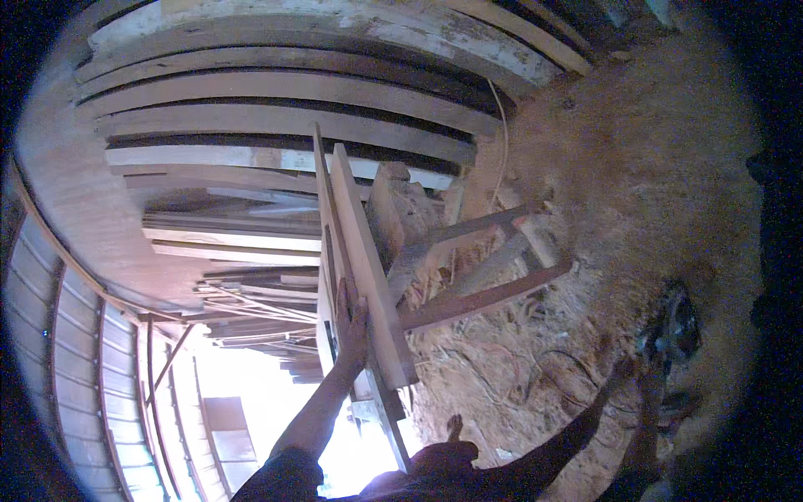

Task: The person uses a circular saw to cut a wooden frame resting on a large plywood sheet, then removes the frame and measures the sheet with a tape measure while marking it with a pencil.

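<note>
My left hand (353, 330) lies against the side of a long pale wooden beam (368, 251), its fingers stretched out along the wood. The beam rests lengthwise on a narrow wooden bench (386, 410), beside a thinner upright board (323, 192). Out to the right reaches my right arm, with my right hand (621, 368) low over the ground, dim and blurred. It is nearest to a dark, rounded object (673, 322) whose kind I cannot make out. Whether the fingers touch or hold it is hidden in shadow.
Long timber beams (284, 92) lie in rows beyond the bench. Stacked planks (234, 238) are at the left. Slanted wooden legs (493, 297) jut out to the right above wood shavings (519, 335). A dark cable (535, 376) curls across the ground. Metal sheeting (75, 351) walls the far left.
</note>
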The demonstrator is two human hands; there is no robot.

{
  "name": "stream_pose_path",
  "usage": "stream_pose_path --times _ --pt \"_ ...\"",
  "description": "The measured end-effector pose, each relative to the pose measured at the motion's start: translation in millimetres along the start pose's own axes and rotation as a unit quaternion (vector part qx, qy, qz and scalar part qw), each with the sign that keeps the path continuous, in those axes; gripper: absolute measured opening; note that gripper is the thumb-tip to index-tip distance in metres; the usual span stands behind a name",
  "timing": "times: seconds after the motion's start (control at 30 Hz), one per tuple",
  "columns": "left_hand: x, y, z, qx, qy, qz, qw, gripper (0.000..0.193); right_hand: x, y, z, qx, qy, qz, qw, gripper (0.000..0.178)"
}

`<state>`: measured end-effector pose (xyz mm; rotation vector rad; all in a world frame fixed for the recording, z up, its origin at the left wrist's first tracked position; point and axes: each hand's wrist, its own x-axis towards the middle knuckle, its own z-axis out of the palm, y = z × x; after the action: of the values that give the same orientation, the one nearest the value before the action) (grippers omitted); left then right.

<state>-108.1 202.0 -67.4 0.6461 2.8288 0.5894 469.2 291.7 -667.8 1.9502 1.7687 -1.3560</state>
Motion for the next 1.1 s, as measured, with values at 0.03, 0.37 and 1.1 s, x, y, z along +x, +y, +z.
stream_pose_path --times 0.03,0.37,1.1 --pt "-0.8 0.8 -0.9 -0.028 -0.012 -0.038 0.999 0.079 7.6 4.2 7.6 -0.007 0.002 0.009 1.000 0.026" --pt "-9.2 -9.1 -10.4 -0.079 -0.012 -0.065 0.995 0.078 16.3 12.1 37.1 -0.029 0.034 0.026 0.999 0.035" --pt "36.0 19.5 -46.7 -0.034 -0.120 0.180 0.976 0.116 -309.6 -0.7 -108.6 0.180 0.266 -0.164 0.933 0.059"
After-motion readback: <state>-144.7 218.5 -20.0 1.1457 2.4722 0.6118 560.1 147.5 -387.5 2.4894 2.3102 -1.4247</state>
